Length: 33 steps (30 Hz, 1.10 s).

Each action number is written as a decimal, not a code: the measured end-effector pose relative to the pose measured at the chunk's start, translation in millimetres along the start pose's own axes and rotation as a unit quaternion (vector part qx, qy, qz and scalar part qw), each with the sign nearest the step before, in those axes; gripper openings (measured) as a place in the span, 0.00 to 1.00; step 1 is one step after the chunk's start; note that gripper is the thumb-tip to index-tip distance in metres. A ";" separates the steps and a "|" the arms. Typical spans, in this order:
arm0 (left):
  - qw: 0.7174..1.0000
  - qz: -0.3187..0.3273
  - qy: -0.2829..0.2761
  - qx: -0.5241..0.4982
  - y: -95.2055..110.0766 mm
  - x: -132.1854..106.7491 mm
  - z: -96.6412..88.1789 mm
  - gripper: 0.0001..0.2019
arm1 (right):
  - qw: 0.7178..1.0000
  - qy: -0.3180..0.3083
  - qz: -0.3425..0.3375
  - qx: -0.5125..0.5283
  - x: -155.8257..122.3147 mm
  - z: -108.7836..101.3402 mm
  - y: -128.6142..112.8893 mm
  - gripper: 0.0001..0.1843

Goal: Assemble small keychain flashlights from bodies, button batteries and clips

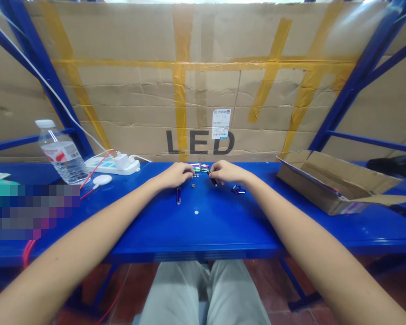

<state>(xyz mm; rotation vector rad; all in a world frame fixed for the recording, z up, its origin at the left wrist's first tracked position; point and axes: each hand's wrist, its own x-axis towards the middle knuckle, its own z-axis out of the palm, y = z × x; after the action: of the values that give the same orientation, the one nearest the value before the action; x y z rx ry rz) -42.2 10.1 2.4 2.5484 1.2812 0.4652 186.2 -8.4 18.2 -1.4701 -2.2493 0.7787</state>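
At the back of the blue table, my right hand pinches a small dark tube, tilted toward the table. My left hand lies to its left with bent, closed fingers; whatever they hold is hidden. Tiny silvery round pieces sit beside those fingertips, and another small metal piece is a little nearer. Between the hands, at the back, is a cluster of shiny coloured tubes. One purple tube lies just below my left hand. Carabiner clips rest right of my right hand.
A small whitish disc lies mid-table. An open cardboard box stands right. On the left are a water bottle, a power strip, a white round pad and a red cable. A large carton closes off the back.
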 end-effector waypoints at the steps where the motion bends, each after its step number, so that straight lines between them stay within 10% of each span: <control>1: 1.000 0.001 0.023 0.021 -3.8 1.5 -0.1 0.14 | 0.999 0.009 0.015 0.051 0.4 -2.8 2.7 0.05; 9: 0.990 0.096 -0.017 0.103 -28.1 10.1 7.1 0.20 | 0.946 0.029 0.033 0.322 1.6 0.4 6.6 0.12; 33: 0.982 0.138 0.001 0.130 -30.2 14.0 14.6 0.22 | 0.980 0.009 0.037 0.194 7.7 7.4 11.4 0.11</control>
<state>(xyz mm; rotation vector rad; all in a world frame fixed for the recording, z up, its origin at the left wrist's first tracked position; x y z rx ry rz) -50.7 37.9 -19.5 2.9639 1.0520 0.3721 187.2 0.3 5.3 -1.3673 -1.8982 1.1458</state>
